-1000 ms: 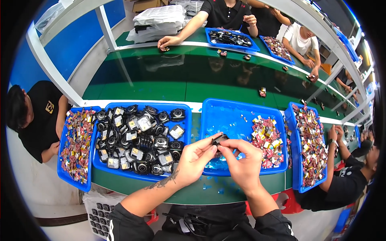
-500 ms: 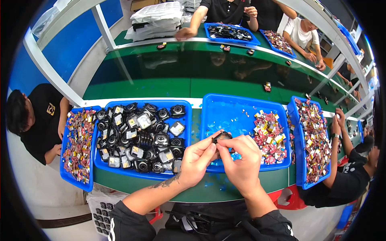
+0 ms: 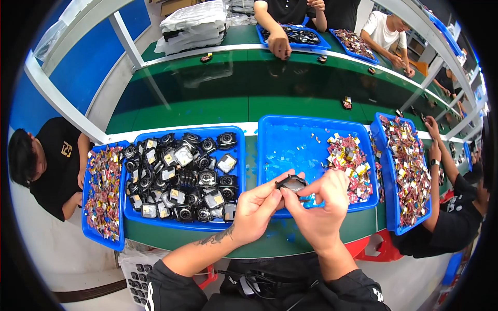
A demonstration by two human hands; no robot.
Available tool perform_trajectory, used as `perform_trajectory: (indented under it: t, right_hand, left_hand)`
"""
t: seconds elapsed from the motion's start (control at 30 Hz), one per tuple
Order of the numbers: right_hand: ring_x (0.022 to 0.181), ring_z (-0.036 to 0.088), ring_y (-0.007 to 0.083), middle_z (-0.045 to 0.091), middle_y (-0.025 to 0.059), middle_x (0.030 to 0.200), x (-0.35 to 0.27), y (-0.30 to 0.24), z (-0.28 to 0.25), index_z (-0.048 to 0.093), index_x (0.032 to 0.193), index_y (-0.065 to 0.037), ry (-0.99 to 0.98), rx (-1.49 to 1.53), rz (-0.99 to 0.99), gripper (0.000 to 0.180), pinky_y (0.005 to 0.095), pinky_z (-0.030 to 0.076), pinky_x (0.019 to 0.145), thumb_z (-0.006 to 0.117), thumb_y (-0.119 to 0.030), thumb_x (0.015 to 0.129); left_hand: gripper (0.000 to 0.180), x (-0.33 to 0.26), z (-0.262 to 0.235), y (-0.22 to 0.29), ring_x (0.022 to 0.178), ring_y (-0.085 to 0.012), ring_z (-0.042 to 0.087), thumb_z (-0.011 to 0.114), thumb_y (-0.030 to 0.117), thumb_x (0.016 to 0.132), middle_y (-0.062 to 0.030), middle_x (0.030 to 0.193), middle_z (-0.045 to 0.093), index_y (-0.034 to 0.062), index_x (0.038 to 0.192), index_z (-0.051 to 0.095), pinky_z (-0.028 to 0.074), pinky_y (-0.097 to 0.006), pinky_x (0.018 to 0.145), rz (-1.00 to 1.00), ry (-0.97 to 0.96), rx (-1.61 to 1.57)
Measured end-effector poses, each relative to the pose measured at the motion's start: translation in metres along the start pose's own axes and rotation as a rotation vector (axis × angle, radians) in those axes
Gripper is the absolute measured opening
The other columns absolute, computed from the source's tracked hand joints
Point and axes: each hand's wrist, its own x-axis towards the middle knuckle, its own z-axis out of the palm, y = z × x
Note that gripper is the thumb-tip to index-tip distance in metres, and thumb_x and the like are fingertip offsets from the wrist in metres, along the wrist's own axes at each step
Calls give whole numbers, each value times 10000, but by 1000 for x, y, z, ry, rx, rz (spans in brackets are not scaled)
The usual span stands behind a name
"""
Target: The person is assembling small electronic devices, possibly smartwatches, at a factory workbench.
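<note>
A black watch case [image 3: 291, 181] with a pale grey face is held up over the near edge of a blue tray [image 3: 290, 122]. My left hand [image 3: 257, 207] is closed on its left side, thumb and fingers gripping the rim. My right hand [image 3: 322, 202] is closed at its right and lower edge, with the thumb against the case and the index finger bent. Fingers partly cover the case. Blue film scraps and a heap of small red, yellow and white parts [image 3: 350, 160] lie in that tray.
Left of my hands, a blue tray [image 3: 241, 155] holds many black watch cases [image 3: 207, 179]. Narrower trays of small parts flank both sides. Beyond runs a green conveyor belt [image 3: 207, 101] carrying a few pieces. Co-workers sit left, right and across, one person's hand [image 3: 280, 46] over the belt's far edge.
My right hand has shifted slightly right, its index finger lifting and exposing more of the case's face. Across the belt, a co-worker's hand has moved right. The whole view has shifted slightly.
</note>
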Motion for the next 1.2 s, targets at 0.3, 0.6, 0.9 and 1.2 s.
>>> perform_trajectory:
  t: [0.3,0.6,0.9,1.2]
  right_hand:
    - [813,545,156,548,35,789,-10,20,16,504,984,-30,-6,740,530,395,309,515,736,793,-34,715]
    - [811,664,121,666,63,878,-19,6,22,542,1112,4,-153,663,592,363,244,553,699,724,27,798]
    - [740,623,189,644,85,855,2,16,-12,649,1027,-15,-114,-89,-295,368,310,507,638,749,57,681]
    - [805,597,74,645,46,915,-9,43,-23,635,971,12,-438,905,648,121,224,523,649,676,-74,896]
  left_hand:
    - [354,12,-1,1,1102,-193,606,406,189,1046,-154,1278,575,-19,1326,467,502,-328,937,44,158,-183]
    - [426,10,2,1,1077,-193,619,479,-29,970,-137,1185,616,-21,1395,443,480,-296,920,456,274,377]
    - [244,9,-13,29,899,-271,698,667,-13,845,-159,1078,666,6,1088,686,563,-317,734,489,24,1107]
    - [286,12,-14,25,894,-282,708,764,-42,685,-179,1122,676,14,962,723,592,-333,745,853,-107,1395]
